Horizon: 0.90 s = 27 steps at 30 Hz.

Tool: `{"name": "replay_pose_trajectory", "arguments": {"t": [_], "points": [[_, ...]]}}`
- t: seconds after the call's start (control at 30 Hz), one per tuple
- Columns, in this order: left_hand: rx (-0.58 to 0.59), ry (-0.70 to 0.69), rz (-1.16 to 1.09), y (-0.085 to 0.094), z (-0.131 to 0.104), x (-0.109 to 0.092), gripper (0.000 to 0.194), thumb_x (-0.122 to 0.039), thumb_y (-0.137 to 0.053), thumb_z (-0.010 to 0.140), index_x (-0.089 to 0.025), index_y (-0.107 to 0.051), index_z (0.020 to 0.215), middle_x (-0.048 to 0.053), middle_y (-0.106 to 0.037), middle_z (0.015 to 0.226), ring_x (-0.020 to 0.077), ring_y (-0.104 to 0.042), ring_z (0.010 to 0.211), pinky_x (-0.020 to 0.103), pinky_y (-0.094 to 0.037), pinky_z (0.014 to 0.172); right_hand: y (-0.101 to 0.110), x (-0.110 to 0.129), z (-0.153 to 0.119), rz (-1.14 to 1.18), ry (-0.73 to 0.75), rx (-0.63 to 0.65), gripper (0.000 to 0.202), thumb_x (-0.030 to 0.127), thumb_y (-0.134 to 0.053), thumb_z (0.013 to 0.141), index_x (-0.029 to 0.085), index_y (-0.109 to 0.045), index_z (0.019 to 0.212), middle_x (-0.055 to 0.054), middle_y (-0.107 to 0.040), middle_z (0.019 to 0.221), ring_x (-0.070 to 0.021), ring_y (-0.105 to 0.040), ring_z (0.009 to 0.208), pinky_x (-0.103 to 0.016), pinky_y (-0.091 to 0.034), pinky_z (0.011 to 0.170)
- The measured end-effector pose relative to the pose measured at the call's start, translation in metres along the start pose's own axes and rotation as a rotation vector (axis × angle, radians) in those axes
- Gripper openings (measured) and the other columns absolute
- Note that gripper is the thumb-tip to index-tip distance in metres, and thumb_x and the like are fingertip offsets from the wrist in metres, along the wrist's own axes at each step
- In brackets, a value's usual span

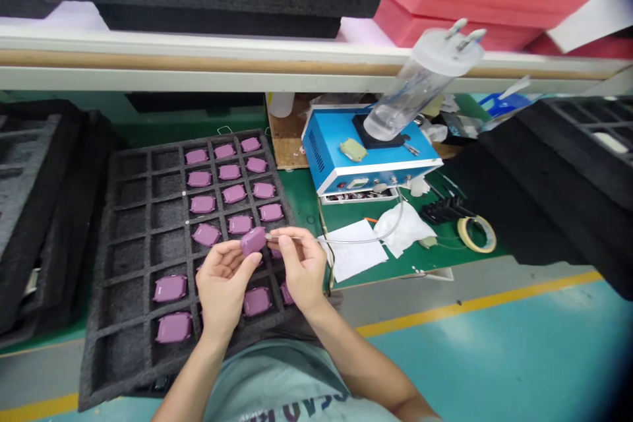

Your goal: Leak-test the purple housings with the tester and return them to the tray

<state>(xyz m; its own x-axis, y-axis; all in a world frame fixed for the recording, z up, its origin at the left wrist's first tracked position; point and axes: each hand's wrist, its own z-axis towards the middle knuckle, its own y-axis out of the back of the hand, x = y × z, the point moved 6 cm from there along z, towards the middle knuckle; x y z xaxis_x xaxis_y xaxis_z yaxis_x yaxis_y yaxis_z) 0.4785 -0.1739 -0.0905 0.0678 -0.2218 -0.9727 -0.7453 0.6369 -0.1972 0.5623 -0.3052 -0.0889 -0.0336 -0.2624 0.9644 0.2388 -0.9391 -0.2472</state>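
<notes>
Between the fingers and thumb of my left hand (222, 280) is a purple watch-shaped case (253, 241), held above the foam tray. My right hand (302, 267) pinches a thin metal-tipped nozzle on a clear tube (353, 240); the tip meets the case's right edge. Below both hands lies a dark grey foam tray (127, 298) divided into square pockets. Several like purple cases (202, 204) sit in its middle and right columns, while the left column holds none. My hands and forearms hide some of the pockets.
Behind the tray on the right stands a blue control box (324, 145) bearing a clear cylinder (410, 95) and an olive case (353, 150). White paper (353, 257), a crumpled wipe (403, 227) and a tape roll (477, 235) lie nearby. A shelf edge (198, 62) crosses overhead; black foam trays (37, 224) stack left.
</notes>
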Motion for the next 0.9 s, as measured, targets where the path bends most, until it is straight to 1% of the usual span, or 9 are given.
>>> {"name": "replay_pose_trajectory", "arguments": {"t": [0.23, 0.33, 0.4, 0.43, 0.53, 0.6, 0.7, 0.8, 0.9], "points": [[0.013, 0.018, -0.03, -0.002, 0.0, 0.001, 0.035, -0.021, -0.089, 0.067, -0.016, -0.064, 0.092, 0.004, -0.077, 0.089, 0.0123, -0.074, 0.083, 0.019, -0.06, 0.079, 0.001, -0.001, 0.0, 0.006, -0.01, -0.004, 0.019, 0.037, -0.063, 0.096, 0.02, -0.069, 0.097, -0.005, -0.075, 0.095, -0.0166, -0.074, 0.085, -0.031, -0.064, 0.082], [0.018, 0.058, -0.138, -0.002, -0.003, -0.005, 0.036, -0.023, -0.087, 0.07, -0.019, -0.059, 0.092, 0.0, -0.074, 0.089, 0.0127, -0.073, 0.081, 0.022, -0.061, 0.076, 0.002, -0.001, -0.001, 0.037, -0.052, 0.009, 0.026, 0.039, -0.063, 0.095, 0.021, -0.065, 0.113, -0.008, -0.075, 0.107, -0.0186, -0.075, 0.094, -0.034, -0.063, 0.084], [0.032, 0.127, -0.239, -0.002, -0.006, -0.01, 0.04, -0.026, -0.086, 0.071, -0.021, -0.058, 0.099, 0.0, -0.072, 0.093, 0.0142, -0.073, 0.084, 0.026, -0.061, 0.078, -0.004, 0.0, -0.003, -0.037, -0.071, 0.11, 0.031, 0.038, -0.066, 0.093, 0.022, -0.065, 0.119, -0.008, -0.074, 0.111, -0.0194, -0.074, 0.097, -0.032, -0.063, 0.081], [0.043, 0.163, -0.273, 0.0, -0.008, -0.013, 0.044, -0.028, -0.085, 0.071, -0.023, -0.058, 0.105, 0.0, -0.072, 0.096, 0.0152, -0.073, 0.087, 0.028, -0.061, 0.081, -0.01, 0.002, -0.004, -0.106, -0.063, 0.186, 0.028, 0.037, -0.067, 0.092, 0.022, -0.067, 0.116, -0.008, -0.074, 0.11, -0.0192, -0.073, 0.096, -0.031, -0.062, 0.079], [0.071, 0.202, -0.277, 0.008, -0.013, -0.02, 0.049, -0.033, -0.082, 0.074, -0.023, -0.061, 0.117, 0.003, -0.072, 0.102, 0.0177, -0.072, 0.093, 0.031, -0.06, 0.085, -0.03, 0.014, -0.01, -0.285, 0.023, 0.368, 0.013, 0.031, -0.066, 0.09, 0.022, -0.074, 0.095, -0.005, -0.073, 0.093, -0.0169, -0.069, 0.083, -0.025, -0.058, 0.067], [0.07, 0.163, -0.241, 0.017, -0.017, -0.023, 0.042, -0.032, -0.081, 0.075, -0.02, -0.064, 0.112, 0.005, -0.071, 0.103, 0.0179, -0.069, 0.094, 0.03, -0.059, 0.083, -0.038, 0.024, -0.015, -0.329, 0.075, 0.407, 0.011, 0.028, -0.066, 0.089, 0.022, -0.075, 0.089, -0.004, -0.071, 0.087, -0.0157, -0.067, 0.075, -0.025, -0.055, 0.061], [0.069, 0.09, -0.18, 0.029, -0.025, -0.025, 0.033, -0.029, -0.079, 0.077, -0.018, -0.065, 0.105, 0.006, -0.071, 0.102, 0.0171, -0.068, 0.094, 0.027, -0.057, 0.083, -0.045, 0.033, -0.023, -0.39, 0.12, 0.439, 0.01, 0.026, -0.067, 0.088, 0.022, -0.076, 0.09, -0.003, -0.072, 0.086, -0.0155, -0.067, 0.073, -0.025, -0.054, 0.06], [0.095, 0.072, -0.141, 0.039, -0.033, -0.024, 0.027, -0.025, -0.078, 0.078, -0.017, -0.064, 0.1, 0.005, -0.071, 0.097, 0.0162, -0.068, 0.091, 0.026, -0.055, 0.083, -0.044, 0.034, -0.031, -0.46, 0.141, 0.475, 0.012, 0.025, -0.066, 0.088, 0.022, -0.077, 0.091, -0.003, -0.073, 0.085, -0.0157, -0.067, 0.073, -0.026, -0.054, 0.062], [0.119, 0.076, -0.065, 0.05, -0.039, -0.026, 0.024, -0.022, -0.078, 0.075, -0.017, -0.063, 0.093, 0.005, -0.071, 0.09, 0.0156, -0.068, 0.083, 0.024, -0.053, 0.074, -0.042, 0.03, -0.037, -0.5, 0.128, 0.521, 0.011, 0.026, -0.067, 0.087, 0.022, -0.078, 0.088, -0.003, -0.073, 0.083, -0.0159, -0.067, 0.071, -0.026, -0.055, 0.061]]}}
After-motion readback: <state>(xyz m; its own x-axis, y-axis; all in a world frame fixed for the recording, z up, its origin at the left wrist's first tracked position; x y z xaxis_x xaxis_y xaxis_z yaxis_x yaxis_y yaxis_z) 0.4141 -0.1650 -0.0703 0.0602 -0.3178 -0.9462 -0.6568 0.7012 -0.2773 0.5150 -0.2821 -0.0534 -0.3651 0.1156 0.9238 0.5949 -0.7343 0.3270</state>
